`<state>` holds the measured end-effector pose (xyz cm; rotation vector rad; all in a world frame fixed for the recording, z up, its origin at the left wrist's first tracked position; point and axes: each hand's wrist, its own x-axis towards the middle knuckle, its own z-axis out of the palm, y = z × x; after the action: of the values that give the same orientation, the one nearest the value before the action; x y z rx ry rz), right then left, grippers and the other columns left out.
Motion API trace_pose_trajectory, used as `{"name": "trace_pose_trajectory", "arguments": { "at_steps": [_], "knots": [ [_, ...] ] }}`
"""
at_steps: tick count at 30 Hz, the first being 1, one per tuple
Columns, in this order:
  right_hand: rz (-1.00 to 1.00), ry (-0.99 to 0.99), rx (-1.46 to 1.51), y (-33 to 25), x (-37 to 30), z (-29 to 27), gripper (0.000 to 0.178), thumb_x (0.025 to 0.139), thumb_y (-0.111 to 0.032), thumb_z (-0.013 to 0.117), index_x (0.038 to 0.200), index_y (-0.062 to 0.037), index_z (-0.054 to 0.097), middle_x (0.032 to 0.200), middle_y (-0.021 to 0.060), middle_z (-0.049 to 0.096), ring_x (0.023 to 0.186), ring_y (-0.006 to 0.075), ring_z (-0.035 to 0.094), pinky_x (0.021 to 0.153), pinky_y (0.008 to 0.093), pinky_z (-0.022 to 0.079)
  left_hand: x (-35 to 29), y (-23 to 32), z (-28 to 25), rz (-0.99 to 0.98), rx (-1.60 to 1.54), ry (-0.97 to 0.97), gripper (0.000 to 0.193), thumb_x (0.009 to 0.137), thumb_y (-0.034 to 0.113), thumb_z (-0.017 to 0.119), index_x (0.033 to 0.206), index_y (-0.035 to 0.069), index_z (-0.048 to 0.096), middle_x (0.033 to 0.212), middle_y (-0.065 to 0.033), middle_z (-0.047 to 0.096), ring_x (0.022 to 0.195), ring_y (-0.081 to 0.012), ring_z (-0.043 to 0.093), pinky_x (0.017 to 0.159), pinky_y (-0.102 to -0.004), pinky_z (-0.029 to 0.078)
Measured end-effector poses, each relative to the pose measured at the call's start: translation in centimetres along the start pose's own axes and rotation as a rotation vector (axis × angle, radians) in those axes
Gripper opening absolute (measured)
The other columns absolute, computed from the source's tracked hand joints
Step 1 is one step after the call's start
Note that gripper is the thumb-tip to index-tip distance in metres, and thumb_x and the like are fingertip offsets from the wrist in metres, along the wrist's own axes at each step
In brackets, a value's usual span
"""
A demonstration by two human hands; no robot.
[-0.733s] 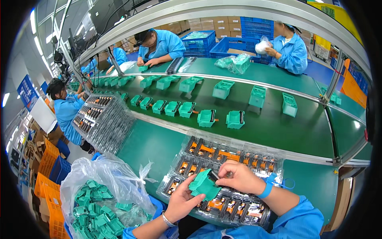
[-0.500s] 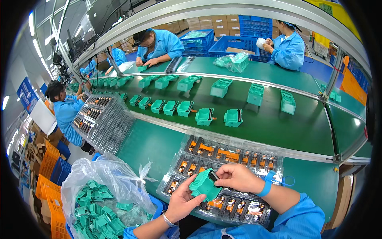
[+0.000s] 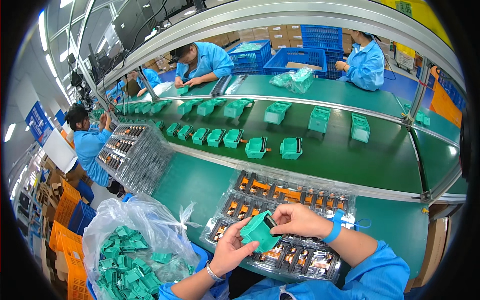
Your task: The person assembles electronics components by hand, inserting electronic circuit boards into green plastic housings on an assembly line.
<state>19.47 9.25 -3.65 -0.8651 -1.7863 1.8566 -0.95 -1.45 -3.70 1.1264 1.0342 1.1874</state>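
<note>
My left hand (image 3: 231,251) is closed around a green plastic housing (image 3: 259,235), its thumb along the near side. My right hand (image 3: 298,221) pinches at the housing's upper right edge, where a dark strip-shaped part (image 3: 270,220) sits against the green wall. How far that part is seated is hidden by my fingers. Under both hands lies a clear plastic tray (image 3: 230,192) with rows of black parts with orange strips (image 3: 260,189). A blue wrist strap (image 3: 335,229) circles my right wrist.
A clear bag (image 3: 112,215) of green housings stands at lower left in a blue crate. Beyond it rises a stack of clear trays (image 3: 145,155). Two rows of green housings (image 3: 233,138) line the green belt (image 3: 345,160). Co-workers in blue (image 3: 212,59) sit across, behind a metal rail (image 3: 320,104).
My hands keep nearly the same hold, with the housing turned slightly. The whole view has shifted a little. The white bundle held by the co-worker at far right is no longer seen.
</note>
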Motion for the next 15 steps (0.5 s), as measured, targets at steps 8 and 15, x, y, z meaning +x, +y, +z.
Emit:
{"name": "trace_pose_trajectory", "arguments": {
  "at_steps": [8,15],
  "knots": [
    [-0.030,0.043,0.204,-0.1,0.1,0.0,0.025,0.081,-0.012,0.071,0.102,-0.0016,0.061,0.085,0.0005,0.063,0.076,0.0059,0.058,0.067,0.0205,0.047,0.0,0.4,0.4,-0.090,-0.013,0.023,0.059,0.085,0.004,0.064,0.135,-0.002,0.035,0.124,-0.0121,0.051,0.111,-0.0162,0.051,0.094,-0.0301,0.042],
    [-0.042,0.037,0.089,-0.1,-0.1,-0.1,0.015,0.083,-0.012,0.068,0.087,0.0000,0.062,0.071,0.0000,0.060,0.060,0.0040,0.051,0.051,0.0199,0.040,-0.3,0.2,0.7,-0.008,0.019,-0.022,0.061,0.085,0.004,0.063,0.137,-0.003,0.032,0.124,-0.0117,0.051,0.111,-0.0169,0.051,0.093,-0.0315,0.043]
  ]
}}
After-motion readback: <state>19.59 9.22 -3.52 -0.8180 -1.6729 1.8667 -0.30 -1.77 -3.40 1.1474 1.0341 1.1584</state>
